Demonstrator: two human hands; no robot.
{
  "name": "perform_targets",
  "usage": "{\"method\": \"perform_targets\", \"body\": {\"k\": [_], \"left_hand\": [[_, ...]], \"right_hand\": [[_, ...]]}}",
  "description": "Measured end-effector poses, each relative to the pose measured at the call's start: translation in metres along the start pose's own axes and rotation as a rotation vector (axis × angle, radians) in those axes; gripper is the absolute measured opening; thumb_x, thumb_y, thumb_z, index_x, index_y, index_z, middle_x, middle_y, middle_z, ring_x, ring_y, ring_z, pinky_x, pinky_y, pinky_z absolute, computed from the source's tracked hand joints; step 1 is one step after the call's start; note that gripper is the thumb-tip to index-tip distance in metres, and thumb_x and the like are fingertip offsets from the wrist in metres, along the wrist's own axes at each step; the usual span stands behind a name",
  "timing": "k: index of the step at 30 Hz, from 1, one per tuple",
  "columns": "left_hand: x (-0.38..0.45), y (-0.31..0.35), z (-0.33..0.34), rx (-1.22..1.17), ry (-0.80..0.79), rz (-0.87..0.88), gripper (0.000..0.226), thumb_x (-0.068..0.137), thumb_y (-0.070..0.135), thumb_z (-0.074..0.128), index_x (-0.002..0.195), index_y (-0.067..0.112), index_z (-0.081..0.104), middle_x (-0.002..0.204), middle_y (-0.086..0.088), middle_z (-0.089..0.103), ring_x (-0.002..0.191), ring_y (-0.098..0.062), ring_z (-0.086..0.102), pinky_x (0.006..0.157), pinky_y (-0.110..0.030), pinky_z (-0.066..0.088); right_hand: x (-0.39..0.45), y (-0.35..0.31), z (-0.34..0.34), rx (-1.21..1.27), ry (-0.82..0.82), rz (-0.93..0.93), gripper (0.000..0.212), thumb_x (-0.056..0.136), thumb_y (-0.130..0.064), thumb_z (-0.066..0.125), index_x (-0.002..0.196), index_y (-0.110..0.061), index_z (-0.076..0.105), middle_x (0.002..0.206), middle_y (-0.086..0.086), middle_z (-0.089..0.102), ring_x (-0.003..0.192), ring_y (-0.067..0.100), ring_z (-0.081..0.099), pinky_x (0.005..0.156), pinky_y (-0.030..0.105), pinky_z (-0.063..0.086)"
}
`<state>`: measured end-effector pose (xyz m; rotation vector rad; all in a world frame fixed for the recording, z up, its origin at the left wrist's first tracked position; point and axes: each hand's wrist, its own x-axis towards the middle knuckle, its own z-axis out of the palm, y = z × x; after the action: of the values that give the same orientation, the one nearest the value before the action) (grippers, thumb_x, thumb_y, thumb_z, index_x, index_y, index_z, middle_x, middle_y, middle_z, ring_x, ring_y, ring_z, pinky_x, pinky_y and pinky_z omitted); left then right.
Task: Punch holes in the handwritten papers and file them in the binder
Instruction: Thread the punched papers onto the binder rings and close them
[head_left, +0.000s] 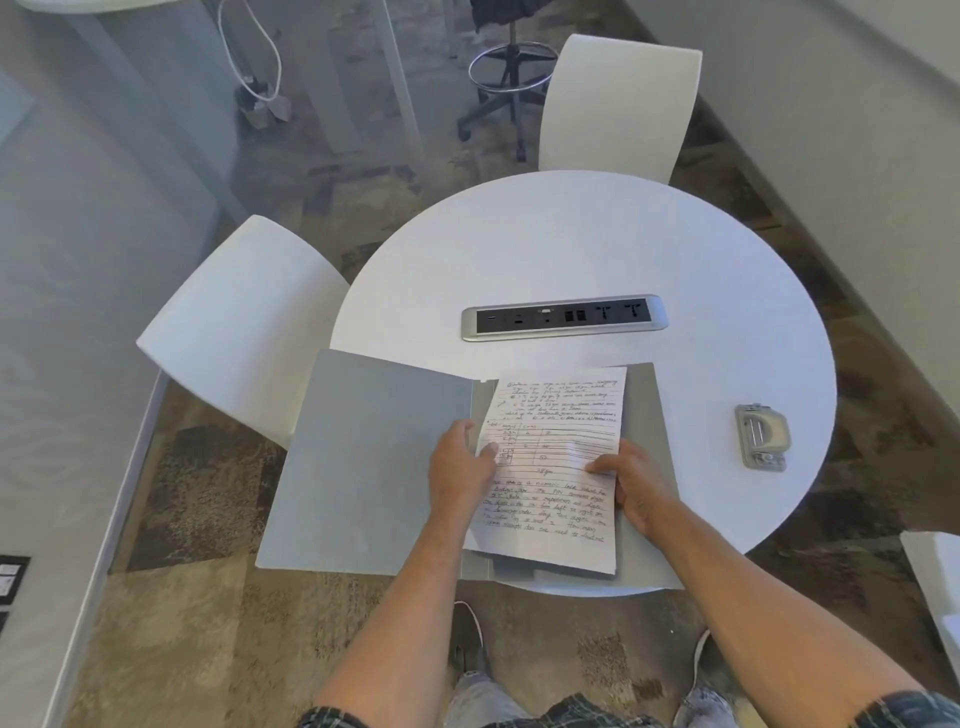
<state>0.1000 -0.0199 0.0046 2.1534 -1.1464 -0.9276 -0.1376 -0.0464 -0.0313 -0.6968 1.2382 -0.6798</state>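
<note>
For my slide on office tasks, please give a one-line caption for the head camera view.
Both hands hold handwritten papers over an open binder; hole punch nearby.

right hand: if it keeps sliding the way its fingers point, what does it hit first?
Probably the left hand. The right hand rests on the handwritten paper with fingers pointing left across the sheet, and nothing else lies between them, though the exact heading is hard to judge.

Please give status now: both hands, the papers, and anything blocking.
Left hand and right hand both on handwritten papers. Papers lie in open binder. Hole punch apart, right. Nothing blocking.
</note>
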Motion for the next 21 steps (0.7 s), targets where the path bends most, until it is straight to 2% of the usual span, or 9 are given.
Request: {"method": "perform_targets", "body": {"k": [3, 5, 7, 11, 16, 18, 21], "left_hand": [[0.011, -0.015, 0.002, -0.044, -0.065, -0.080, 0.044, 0.093, 0.026, 0.072, 0.134, 0.016, 0.058, 0.124, 0.001, 0.066, 0.103, -0.012, 0.061, 0.082, -0.021, 0.046], [0.016, -0.018, 0.005, -0.081, -0.081, -0.116, 0.024, 0.092, 0.026, 0.073, 0.113, 0.021, 0.063, 0.111, 0.004, 0.070, 0.097, -0.014, 0.066, 0.071, -0.021, 0.047], [0.020, -0.019, 0.010, -0.131, -0.071, -0.133, 0.015, 0.090, 0.026, 0.074, 0.100, 0.017, 0.068, 0.100, 0.002, 0.073, 0.095, -0.019, 0.071, 0.075, -0.028, 0.055], [0.027, -0.012, 0.019, -0.280, -0.051, -0.169, 0.012, 0.089, 0.025, 0.076, 0.092, 0.014, 0.073, 0.090, -0.001, 0.076, 0.089, -0.023, 0.073, 0.078, -0.038, 0.060], [0.033, -0.008, 0.028, -0.278, -0.039, -0.224, 0.011, 0.085, 0.015, 0.079, 0.091, 0.015, 0.069, 0.090, -0.001, 0.075, 0.085, -0.026, 0.074, 0.075, -0.042, 0.063], [0.034, -0.008, 0.031, -0.251, -0.040, -0.230, 0.013, 0.085, 0.013, 0.078, 0.092, 0.017, 0.068, 0.090, 0.000, 0.074, 0.086, -0.025, 0.074, 0.077, -0.045, 0.063], [0.034, -0.007, 0.036, -0.246, -0.032, -0.230, 0.014, 0.085, 0.013, 0.078, 0.088, 0.021, 0.067, 0.087, 0.005, 0.072, 0.087, -0.023, 0.073, 0.080, -0.039, 0.061]], "right_hand": [[0.001, 0.002, -0.004, -0.050, 0.058, -0.011, 0.038, 0.064, -0.007, 0.067, 0.093, -0.028, 0.081, 0.105, 0.006, 0.082, 0.091, 0.026, 0.080, 0.074, 0.036, 0.058], [0.002, 0.005, -0.008, -0.065, 0.088, -0.023, 0.037, 0.063, -0.007, 0.067, 0.094, -0.023, 0.080, 0.104, 0.004, 0.082, 0.090, 0.023, 0.080, 0.073, 0.034, 0.058], [0.001, 0.008, -0.013, -0.082, 0.111, -0.032, 0.035, 0.067, -0.003, 0.067, 0.095, -0.021, 0.079, 0.103, 0.003, 0.082, 0.092, 0.023, 0.080, 0.073, 0.034, 0.058], [-0.002, 0.011, -0.023, -0.151, 0.132, -0.016, 0.041, 0.077, 0.002, 0.062, 0.088, -0.033, 0.080, 0.098, -0.003, 0.083, 0.084, 0.019, 0.080, 0.065, 0.032, 0.061], [0.001, 0.019, -0.035, -0.251, 0.226, -0.004, 0.027, 0.077, 0.000, 0.064, 0.092, -0.022, 0.072, 0.091, -0.002, 0.081, 0.076, 0.015, 0.078, 0.062, 0.029, 0.055], [0.000, 0.022, -0.038, -0.278, 0.213, -0.017, 0.031, 0.082, 0.000, 0.064, 0.101, -0.023, 0.071, 0.098, -0.003, 0.080, 0.088, 0.018, 0.077, 0.068, 0.033, 0.057], [0.000, 0.030, -0.043, -0.272, 0.171, -0.045, 0.029, 0.091, -0.010, 0.071, 0.114, -0.027, 0.071, 0.110, -0.004, 0.080, 0.099, 0.022, 0.077, 0.084, 0.043, 0.061]]}}
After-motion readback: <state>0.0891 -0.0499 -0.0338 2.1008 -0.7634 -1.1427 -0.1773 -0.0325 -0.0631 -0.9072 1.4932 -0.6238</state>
